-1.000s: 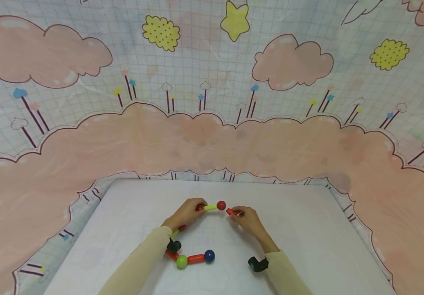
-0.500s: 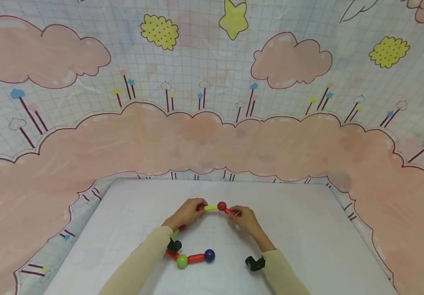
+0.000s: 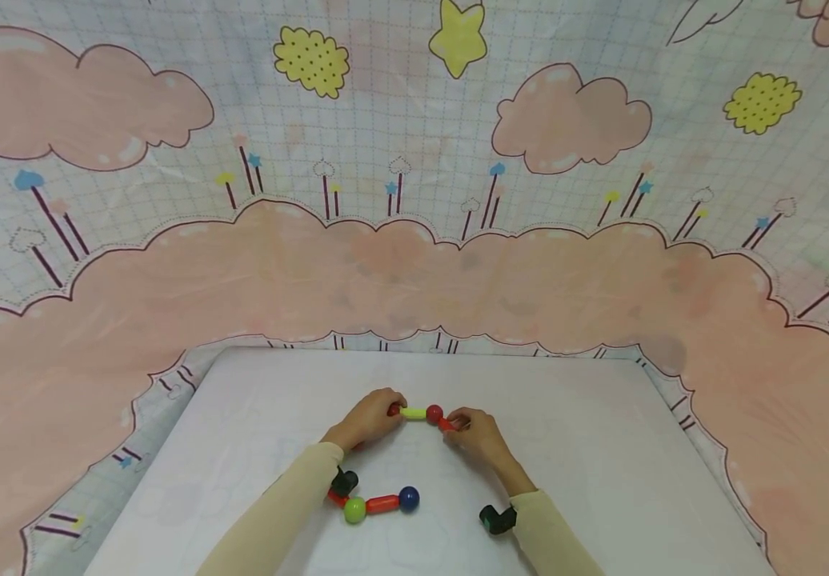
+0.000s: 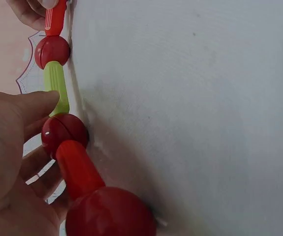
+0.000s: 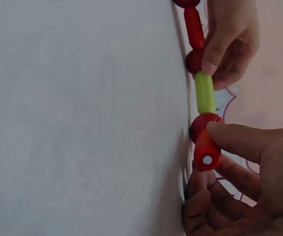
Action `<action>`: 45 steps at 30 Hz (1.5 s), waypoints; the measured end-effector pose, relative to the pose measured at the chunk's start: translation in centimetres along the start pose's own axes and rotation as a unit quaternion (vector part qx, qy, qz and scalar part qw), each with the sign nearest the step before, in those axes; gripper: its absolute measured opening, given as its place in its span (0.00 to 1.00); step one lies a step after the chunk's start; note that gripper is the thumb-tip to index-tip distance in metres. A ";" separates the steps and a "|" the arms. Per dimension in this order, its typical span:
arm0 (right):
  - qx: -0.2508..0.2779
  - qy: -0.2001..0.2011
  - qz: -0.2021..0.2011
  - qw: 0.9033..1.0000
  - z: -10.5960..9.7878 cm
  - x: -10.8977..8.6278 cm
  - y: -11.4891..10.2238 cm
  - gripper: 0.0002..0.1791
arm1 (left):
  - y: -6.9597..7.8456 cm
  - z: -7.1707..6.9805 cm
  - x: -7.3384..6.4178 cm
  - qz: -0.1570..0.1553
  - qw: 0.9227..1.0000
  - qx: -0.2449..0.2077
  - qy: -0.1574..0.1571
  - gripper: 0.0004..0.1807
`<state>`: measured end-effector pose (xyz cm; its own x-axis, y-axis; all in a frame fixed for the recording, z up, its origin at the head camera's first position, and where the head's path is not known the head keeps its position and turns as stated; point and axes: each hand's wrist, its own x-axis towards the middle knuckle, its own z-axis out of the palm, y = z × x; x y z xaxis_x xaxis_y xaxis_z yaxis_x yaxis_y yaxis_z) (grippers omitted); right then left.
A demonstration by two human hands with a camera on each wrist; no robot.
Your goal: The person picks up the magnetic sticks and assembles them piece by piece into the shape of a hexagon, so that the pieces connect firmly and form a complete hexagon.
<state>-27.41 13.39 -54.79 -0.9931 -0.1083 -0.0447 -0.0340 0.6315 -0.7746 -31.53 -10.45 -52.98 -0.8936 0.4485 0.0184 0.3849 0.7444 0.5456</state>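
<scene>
A chain of magnetic rods and balls curves over the white table. My left hand pinches the yellow-green rod beside a red ball, its thumb on the rod and fingers behind. At the rod's other end sits another red ball. Touching that ball is a red rod, which my right hand pinches between thumb and fingers; its free end shows a silvery disc. Behind the left hand, a red rod runs to a further red ball.
Nearer the person, the chain shows a green ball, a red rod and a blue ball at its end. The left forearm hides part of the chain. A patterned cloth rises behind the white table.
The red rod in the right hand was apart from the red ball and now touches it. That ball and the yellow-green rod have shifted slightly toward the person.
</scene>
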 end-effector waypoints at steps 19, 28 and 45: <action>-0.056 -0.036 -0.073 0.995 -2.0 0.9 -0.3 0.16 | 1.6 -1.5 -7.4 0.037 0.998 0.028 -0.040 0.14; -0.066 -0.075 -0.066 0.993 -1.9 1.8 -0.4 0.21 | 2.1 -0.7 -10.5 0.043 0.993 0.032 -0.108 0.14; -0.081 -0.115 -0.081 0.987 -0.6 2.0 -1.0 0.26 | 2.2 1.6 -11.6 0.052 0.991 0.056 -0.112 0.10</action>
<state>-29.41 12.97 -53.73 -0.9221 -0.3774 -0.0850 -0.2260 0.7039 -0.6734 -19.92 -13.26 -53.37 -0.7785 0.6153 -0.1237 0.5070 0.7328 0.4539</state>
